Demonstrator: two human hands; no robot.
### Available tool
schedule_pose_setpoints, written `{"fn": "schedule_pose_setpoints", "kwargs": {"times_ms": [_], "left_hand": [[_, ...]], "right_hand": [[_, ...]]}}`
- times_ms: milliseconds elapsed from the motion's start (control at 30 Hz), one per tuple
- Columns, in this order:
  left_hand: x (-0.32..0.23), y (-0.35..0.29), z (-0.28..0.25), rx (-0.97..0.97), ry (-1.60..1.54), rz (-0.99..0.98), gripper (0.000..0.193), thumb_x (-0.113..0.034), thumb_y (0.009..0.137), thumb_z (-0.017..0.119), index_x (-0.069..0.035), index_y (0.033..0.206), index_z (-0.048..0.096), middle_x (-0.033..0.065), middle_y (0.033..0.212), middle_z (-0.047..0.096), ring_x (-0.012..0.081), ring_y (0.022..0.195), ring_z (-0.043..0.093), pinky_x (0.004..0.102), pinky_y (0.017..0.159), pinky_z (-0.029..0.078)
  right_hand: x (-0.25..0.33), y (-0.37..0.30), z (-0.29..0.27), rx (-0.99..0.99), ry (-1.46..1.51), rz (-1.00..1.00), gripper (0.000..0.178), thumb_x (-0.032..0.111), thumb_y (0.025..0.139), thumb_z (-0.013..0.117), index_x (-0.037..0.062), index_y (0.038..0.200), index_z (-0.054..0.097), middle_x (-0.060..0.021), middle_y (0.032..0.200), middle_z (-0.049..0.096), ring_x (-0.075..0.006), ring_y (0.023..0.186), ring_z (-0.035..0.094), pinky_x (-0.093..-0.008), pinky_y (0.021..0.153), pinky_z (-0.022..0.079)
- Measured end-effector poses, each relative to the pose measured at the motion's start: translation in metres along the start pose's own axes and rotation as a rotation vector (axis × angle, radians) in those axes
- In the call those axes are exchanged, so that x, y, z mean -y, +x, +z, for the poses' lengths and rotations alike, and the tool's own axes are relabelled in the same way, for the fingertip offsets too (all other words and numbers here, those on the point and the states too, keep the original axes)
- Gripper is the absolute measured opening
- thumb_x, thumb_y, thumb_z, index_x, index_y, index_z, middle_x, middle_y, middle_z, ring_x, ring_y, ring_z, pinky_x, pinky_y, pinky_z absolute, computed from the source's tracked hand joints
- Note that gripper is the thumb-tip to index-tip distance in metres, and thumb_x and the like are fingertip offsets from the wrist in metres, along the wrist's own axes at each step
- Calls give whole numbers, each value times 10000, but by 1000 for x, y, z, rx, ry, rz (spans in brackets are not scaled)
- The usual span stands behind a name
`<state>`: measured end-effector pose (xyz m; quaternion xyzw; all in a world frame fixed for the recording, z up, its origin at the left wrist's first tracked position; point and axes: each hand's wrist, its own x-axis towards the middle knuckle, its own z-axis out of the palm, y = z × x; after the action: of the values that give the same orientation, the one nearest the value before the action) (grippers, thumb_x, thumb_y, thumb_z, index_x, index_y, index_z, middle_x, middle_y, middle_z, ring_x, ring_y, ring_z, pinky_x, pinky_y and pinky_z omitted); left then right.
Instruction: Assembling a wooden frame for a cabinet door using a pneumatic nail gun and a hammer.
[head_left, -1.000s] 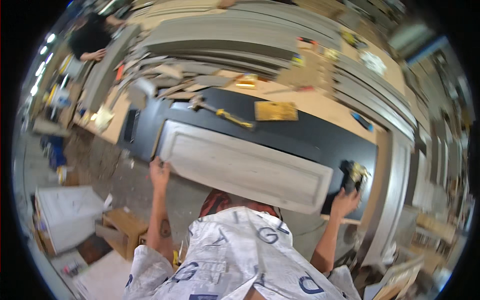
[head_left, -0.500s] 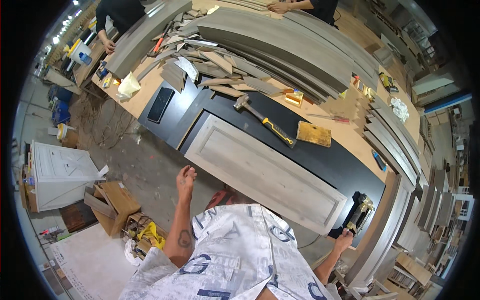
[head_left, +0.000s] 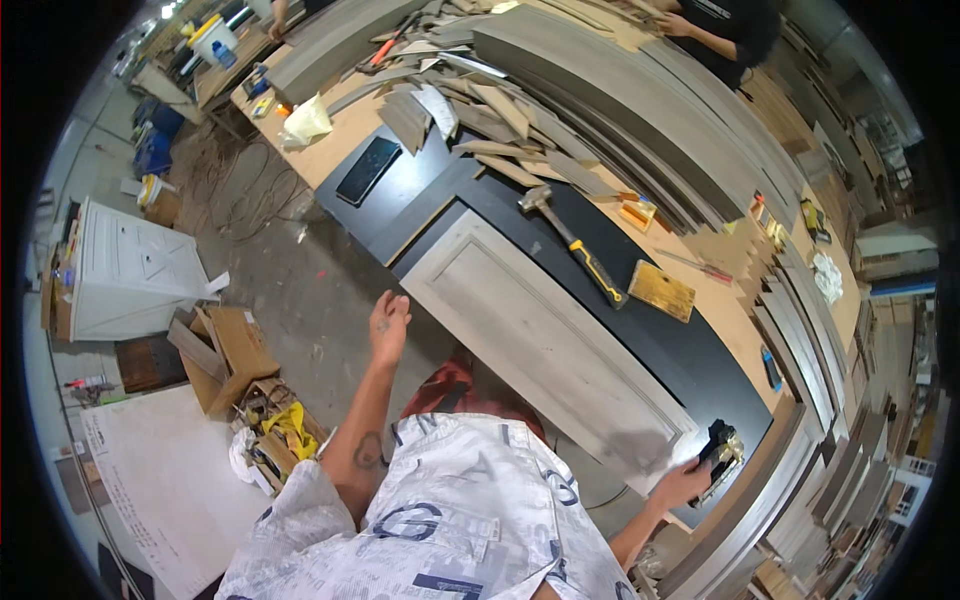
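A long grey-washed wooden panel [head_left: 545, 335] with a raised frame lies on the black board at the bench's near side. My left hand [head_left: 389, 322] is held just off its left end, fingers loosely apart and nothing in them. At the panel's near right corner is my right hand [head_left: 680, 486], its fingers stretched toward a black and brass-coloured tool [head_left: 720, 460]; whether they touch it is hard to see. Beyond the panel lie a hammer [head_left: 575, 245] with a yellow and black handle and a worn yellowish block [head_left: 662, 290].
A phone [head_left: 369, 170] rests on the black board [head_left: 350, 215]. Thin wood offcuts [head_left: 490, 110] are heaped behind, beside long grey boards [head_left: 600, 90]. Another person's hand [head_left: 685, 25] is at the far side. A cardboard box [head_left: 235, 350] stands at lower left.
The whole view has shifted and turned, bringing the bench lower and to the right. My right hand has moved in over the panel's right corner; my left hand's fingers have opened somewhat.
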<state>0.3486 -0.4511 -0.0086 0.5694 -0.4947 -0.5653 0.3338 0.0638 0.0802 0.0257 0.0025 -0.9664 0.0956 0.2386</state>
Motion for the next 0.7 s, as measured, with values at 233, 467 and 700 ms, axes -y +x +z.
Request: {"fn": "schedule_pose_setpoints", "kwargs": {"times_ms": [233,467,700], "left_hand": [[-34,10,10,138,-525,-383,102,-197,994,568,-129,918,557,-14,859,574,126,879,573,452,1007,438],[-66,-2,9,136,-645,-519,239,-194,1005,559,-169,794,450,-65,745,464,88,794,511,532,1113,362],[-59,-2,-11,69,-501,-630,534,-174,990,584,27,1445,391,52,1165,580,182,1224,550,498,1138,357]], "right_hand": [[340,-29,32,598,721,-617,407,110,940,606,-1,1330,576,-224,1296,613,-381,1219,567,-454,1087,409],[470,-76,54,667,485,-875,562,211,905,658,-23,1392,503,-207,1436,493,-390,1316,450,-495,1123,342],[511,-61,42,939,217,-791,567,304,856,714,17,1325,576,-184,1270,567,-384,1227,510,-512,1031,413]]}}
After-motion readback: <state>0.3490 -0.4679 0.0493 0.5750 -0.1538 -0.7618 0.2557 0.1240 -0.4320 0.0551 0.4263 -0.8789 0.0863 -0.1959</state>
